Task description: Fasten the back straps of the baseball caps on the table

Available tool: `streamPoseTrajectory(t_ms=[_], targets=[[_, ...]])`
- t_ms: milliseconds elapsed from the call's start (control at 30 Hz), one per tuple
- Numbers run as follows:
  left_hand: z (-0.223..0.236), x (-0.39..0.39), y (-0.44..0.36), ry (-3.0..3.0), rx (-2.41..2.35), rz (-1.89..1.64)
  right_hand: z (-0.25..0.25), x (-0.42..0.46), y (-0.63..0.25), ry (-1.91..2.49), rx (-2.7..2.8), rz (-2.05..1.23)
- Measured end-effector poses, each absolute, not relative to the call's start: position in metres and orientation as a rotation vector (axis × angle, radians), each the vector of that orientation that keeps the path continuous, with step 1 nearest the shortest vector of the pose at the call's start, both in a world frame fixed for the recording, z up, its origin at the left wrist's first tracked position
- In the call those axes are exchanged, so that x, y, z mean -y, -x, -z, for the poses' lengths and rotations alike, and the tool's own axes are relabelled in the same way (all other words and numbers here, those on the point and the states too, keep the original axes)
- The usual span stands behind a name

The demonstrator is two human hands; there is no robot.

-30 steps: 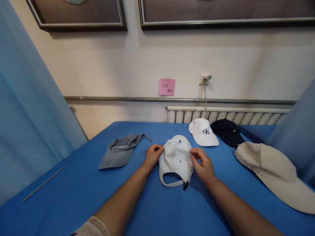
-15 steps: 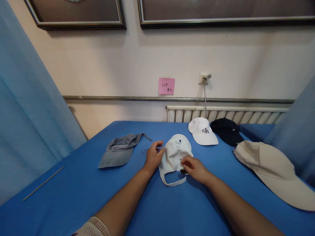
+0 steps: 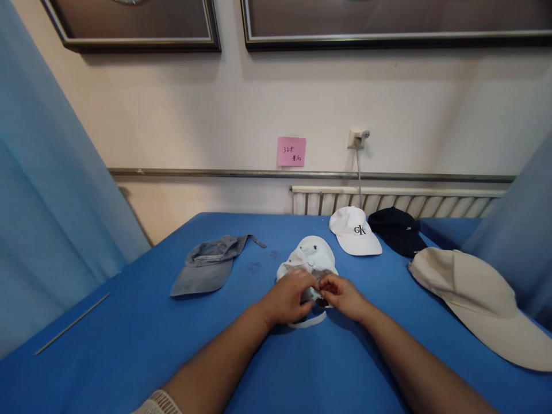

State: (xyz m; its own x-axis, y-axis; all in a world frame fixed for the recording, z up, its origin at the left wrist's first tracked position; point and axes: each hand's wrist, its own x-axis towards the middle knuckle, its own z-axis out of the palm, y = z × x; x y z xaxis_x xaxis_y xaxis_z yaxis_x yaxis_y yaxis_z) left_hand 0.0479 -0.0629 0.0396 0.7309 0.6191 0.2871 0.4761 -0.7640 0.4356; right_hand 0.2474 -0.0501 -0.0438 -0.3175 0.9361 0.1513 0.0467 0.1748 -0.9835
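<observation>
A pale, nearly white baseball cap (image 3: 317,260) lies in front of me on the blue-covered table, its back opening and strap (image 3: 308,322) towards me. My right hand (image 3: 344,296) is closed at the right rear edge, thumb and forefinger pinching the cap's fabric just above a small dark brown piece at the strap end. Across the back of the cap reaches my left hand (image 3: 290,296), its thumb apart from the bent forefinger. The left fingertips come right up to the right ones. Whether they touch the cloth is hidden.
A grey cap (image 3: 209,267) lies to the left, with a thin stick (image 3: 72,324) farther left. At the back right are a white cap (image 3: 351,227) and a black cap (image 3: 394,230); a large beige cap (image 3: 468,287) is nearer. A radiator (image 3: 401,202) stands behind the table.
My left hand has moved right and towards me, from the cap's left side to over its back, beside my right hand. The right hand stays at the same spot.
</observation>
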Motion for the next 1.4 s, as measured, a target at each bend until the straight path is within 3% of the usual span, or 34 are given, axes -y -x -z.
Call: streamPoseTrajectory(t_ms=[233, 500, 800, 1400], targets=[[-0.035, 0.064, -0.055, -2.629, -0.798, -0.505, 0.034, 0.054, -0.247, 0.998, 1.699, -1.11], [-0.028, 0.057, -0.053, -2.17, -0.847, -0.803, 0.002, 0.072, -0.253, 0.994, 1.769, -0.611], [-0.02, 0.049, -0.059, -1.601, -0.837, -1.036, 0.009, 0.073, -0.249, 1.002, 1.83, -0.818], [-0.011, 0.052, -0.061, -1.807, -1.019, -0.925, 0.013, 0.072, -0.245, 0.997, 1.879, -0.791]])
